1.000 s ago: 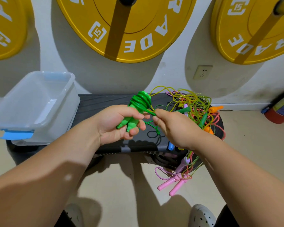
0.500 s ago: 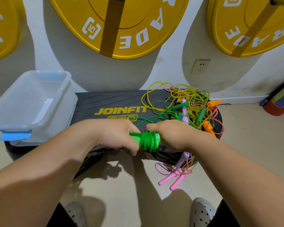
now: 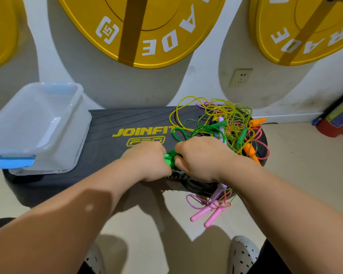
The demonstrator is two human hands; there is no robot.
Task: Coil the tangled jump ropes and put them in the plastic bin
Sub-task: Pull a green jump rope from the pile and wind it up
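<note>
Jump rope (image 3: 171, 160), green, wound into tight bundle, near front edge of step board (image 3: 111, 131). Left hand (image 3: 147, 162) and right hand (image 3: 202, 157) both curled round it, knuckles nearly touching. Loose green cord runs into tangle of ropes (image 3: 232, 123) on board's right end. Pink handles (image 3: 206, 214) dangle off front. Plastic bin (image 3: 71, 139) on left end.

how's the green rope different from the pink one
The green rope is wound into a tight bundle, gripped by the left hand and right hand; the pink rope is loose and untouched. The green rope sits over the step; the pink rope's handles dangle off its front edge. Neither is in the bin.
</note>
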